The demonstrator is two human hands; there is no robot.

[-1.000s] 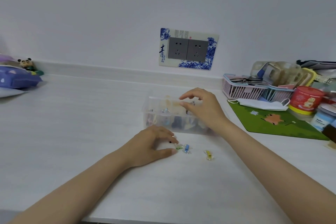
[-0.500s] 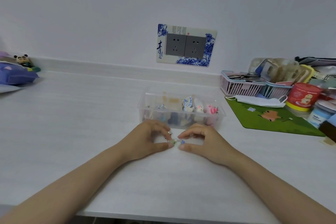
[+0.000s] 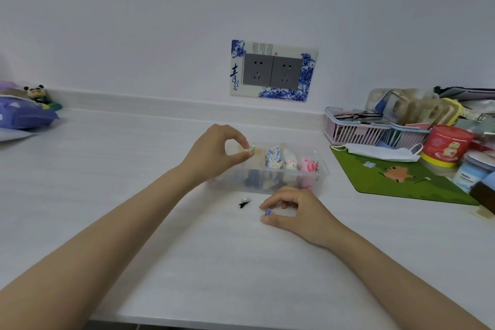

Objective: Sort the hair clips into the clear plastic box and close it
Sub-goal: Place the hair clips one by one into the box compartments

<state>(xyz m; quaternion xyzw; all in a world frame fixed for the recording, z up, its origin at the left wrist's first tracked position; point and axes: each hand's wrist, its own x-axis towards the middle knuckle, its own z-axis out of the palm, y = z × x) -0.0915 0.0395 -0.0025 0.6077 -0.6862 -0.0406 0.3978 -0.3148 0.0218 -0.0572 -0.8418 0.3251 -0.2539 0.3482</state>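
The clear plastic box (image 3: 320, 178) stands open on the white counter, holding several hair clips, among them a blue-white one (image 3: 272, 159) and a pink one (image 3: 308, 165). My left hand (image 3: 214, 153) hovers over the box's left part and pinches a small pale green clip (image 3: 251, 148) between thumb and forefinger. My right hand (image 3: 292, 209) rests on the counter in front of the box and pinches a small blue clip (image 3: 267, 212). A small black clip (image 3: 244, 203) lies loose on the counter between my hands. No lid is visible.
A green mat (image 3: 401, 179) with a white face mask (image 3: 380, 151) lies to the right. Behind it stand pink baskets (image 3: 353, 131), a red tub (image 3: 447, 144) and jars. A purple packet (image 3: 24, 115) and a panda figure (image 3: 36, 92) sit far left.
My left hand rose from the counter to above the box with the pale green clip. My right hand stayed in front of the box, holding the blue clip. The black clip is now uncovered.
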